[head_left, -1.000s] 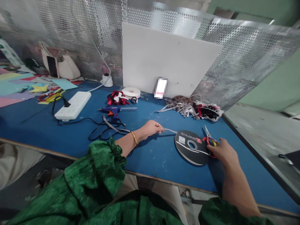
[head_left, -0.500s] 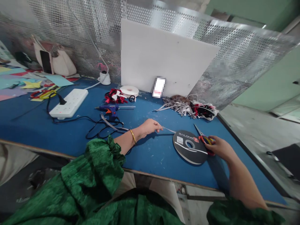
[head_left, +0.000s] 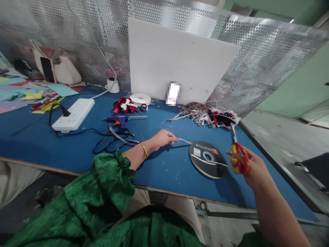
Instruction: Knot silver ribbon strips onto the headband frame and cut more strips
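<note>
My left hand [head_left: 164, 140] is closed in a pinch on a narrow light ribbon [head_left: 184, 140], which runs right to a black spool [head_left: 215, 160] lying flat on the blue table. Raised just right of that spool, my right hand [head_left: 253, 168] grips a pair of scissors [head_left: 238, 154] with red and yellow handles. The blades point up and away from me. Part of the ribbon's other end is hidden under my left wrist, and a grey strip [head_left: 119, 134] shows to its left.
A blue glue gun [head_left: 119, 120] with a black cord lies left of centre. Behind it are red and black bows [head_left: 123, 105] and a white ribbon roll [head_left: 140, 99]. A white power strip [head_left: 73, 115] sits further left. Cut ribbon bundles [head_left: 197, 114] and a phone [head_left: 173, 93] are at the back.
My right hand has lifted the scissors off the table beside the spool, and their blades now point more upright. My left hand stays almost still with the ribbon.
</note>
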A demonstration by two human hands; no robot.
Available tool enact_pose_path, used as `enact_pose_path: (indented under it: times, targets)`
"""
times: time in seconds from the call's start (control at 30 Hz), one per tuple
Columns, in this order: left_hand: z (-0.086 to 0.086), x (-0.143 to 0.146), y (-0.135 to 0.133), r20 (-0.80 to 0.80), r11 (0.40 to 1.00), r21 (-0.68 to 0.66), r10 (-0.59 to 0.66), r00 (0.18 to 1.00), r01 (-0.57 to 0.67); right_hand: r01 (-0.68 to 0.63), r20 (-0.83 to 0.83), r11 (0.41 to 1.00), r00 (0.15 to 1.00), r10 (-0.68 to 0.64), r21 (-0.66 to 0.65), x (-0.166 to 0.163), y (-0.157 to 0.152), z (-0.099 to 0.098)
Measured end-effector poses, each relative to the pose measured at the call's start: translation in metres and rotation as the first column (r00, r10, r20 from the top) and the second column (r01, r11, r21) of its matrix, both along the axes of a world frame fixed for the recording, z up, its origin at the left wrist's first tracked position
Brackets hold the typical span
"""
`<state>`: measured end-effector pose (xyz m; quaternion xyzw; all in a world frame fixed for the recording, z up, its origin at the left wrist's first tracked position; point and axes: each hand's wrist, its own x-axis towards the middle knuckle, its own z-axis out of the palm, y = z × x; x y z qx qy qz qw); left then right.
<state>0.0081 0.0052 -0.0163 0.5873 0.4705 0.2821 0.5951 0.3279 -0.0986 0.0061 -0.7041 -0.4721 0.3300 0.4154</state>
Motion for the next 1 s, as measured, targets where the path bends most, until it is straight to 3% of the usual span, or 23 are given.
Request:
enact_pose_path:
  times: [0.03, 0.1, 0.2, 0.3, 0.43, 1.0]
  targets:
    - [0.000, 0.000, 0.000, -0.005, 1.000, 0.000, -0.002, 1.000, 0.002, -0.086, -0.241, 0.996, 0.966, 0.088, 0.021, -0.014, -0.010, 0.003]
    - [0.000, 0.001, -0.001, -0.002, 1.000, -0.002, -0.007, 1.000, 0.007, -0.291, -0.534, 0.956, 0.815, 0.226, -0.040, -0.044, -0.029, 0.009]
    - [0.001, 0.002, -0.002, 0.025, 1.000, -0.014, -0.023, 0.999, 0.023, -0.449, -0.704, 0.885, 0.669, 0.240, -0.126, -0.080, -0.047, 0.016]
    - [0.000, 0.003, -0.003, 0.056, 0.999, -0.036, -0.037, 0.998, 0.039, -0.506, -0.739, 0.847, 0.632, 0.235, -0.163, -0.096, -0.052, 0.018]
    - [-0.002, 0.005, -0.004, 0.099, 0.997, -0.045, -0.058, 0.993, 0.062, -0.524, -0.710, 0.829, 0.659, 0.250, -0.194, -0.100, -0.046, 0.013]
    - [-0.006, 0.008, -0.007, 0.108, 0.993, -0.052, -0.104, 0.989, 0.110, -0.475, -0.624, 0.866, 0.727, 0.287, -0.156, -0.123, -0.030, 0.007]
